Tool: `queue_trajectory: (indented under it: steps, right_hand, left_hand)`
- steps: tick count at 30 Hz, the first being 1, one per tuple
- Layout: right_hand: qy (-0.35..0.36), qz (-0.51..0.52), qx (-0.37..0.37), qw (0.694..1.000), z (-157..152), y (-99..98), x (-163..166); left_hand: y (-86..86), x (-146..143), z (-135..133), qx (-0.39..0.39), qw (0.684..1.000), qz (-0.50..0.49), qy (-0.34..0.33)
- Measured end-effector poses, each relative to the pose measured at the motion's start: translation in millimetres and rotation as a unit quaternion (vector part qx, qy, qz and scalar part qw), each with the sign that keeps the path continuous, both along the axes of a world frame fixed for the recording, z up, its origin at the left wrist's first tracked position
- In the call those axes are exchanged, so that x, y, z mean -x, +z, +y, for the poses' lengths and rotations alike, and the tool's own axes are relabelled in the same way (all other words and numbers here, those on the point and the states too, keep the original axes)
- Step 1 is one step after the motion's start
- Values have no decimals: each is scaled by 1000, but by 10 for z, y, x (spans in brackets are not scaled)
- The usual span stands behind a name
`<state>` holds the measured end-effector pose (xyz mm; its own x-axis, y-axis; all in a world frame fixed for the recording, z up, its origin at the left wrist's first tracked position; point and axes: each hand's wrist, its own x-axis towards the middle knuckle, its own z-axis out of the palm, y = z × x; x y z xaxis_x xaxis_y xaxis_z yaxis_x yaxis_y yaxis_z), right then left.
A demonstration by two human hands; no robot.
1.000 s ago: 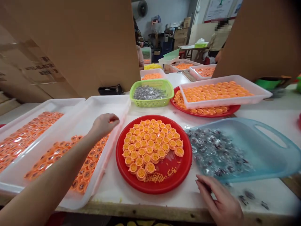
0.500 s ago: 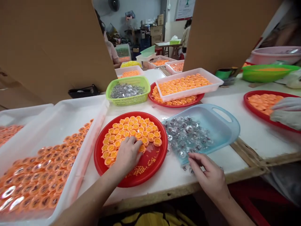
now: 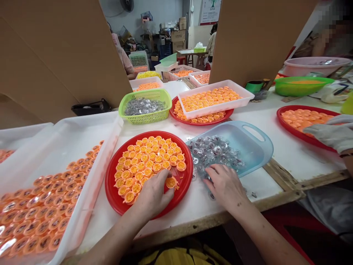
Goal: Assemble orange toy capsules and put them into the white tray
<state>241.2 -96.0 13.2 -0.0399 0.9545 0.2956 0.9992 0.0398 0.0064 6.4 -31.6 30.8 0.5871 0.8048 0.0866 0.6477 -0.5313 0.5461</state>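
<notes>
My left hand [image 3: 157,193] is over the red round tray [image 3: 109,187], its thumb and fingers closed on a small orange plastic cup [image 3: 171,182] with a yellow patterned inside. Many similar orange cups [image 3: 143,156] fill the tray's far and left parts. A few tiny orange bits lie beside the held cup. My right hand [image 3: 224,186] is at the near left end of the translucent blue tray [image 3: 256,147], fingers bent down at the small clear plastic pieces [image 3: 217,149]. Its fingertips are partly hidden, so whatever they pinch cannot be made out.
White trays [image 3: 89,127] with orange pieces stand at left. Behind are a green basket [image 3: 146,118] of clear pieces and a white tray [image 3: 249,96] overlapping another red tray. A co-worker's gloved hand [image 3: 328,134] touches a red tray at right. Cardboard panels [image 3: 256,36] stand behind.
My left hand has shifted toward the tray's near right side and now has an orange cup between its fingers. My right hand has moved left and up to the clear pieces. The view has shifted slightly.
</notes>
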Motion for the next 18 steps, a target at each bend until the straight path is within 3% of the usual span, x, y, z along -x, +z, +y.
queue_trajectory:
  steps: [5,9,15,18]
  right_hand:
    - [-13,-45,18,999,94,11,46]
    - [-6,-47,22,999,119,12,41]
    - [1,-32,15,999,129,3,-18]
    - [12,-4,-2,1000,126,-37,-84]
  left_hand:
    - [103,-7,-15,33,994,-80,59]
    - [105,4,18,35,996,-61,53]
    - [71,89,83,-24,996,-78,29]
    - [58,132,124,-11,997,-56,42]
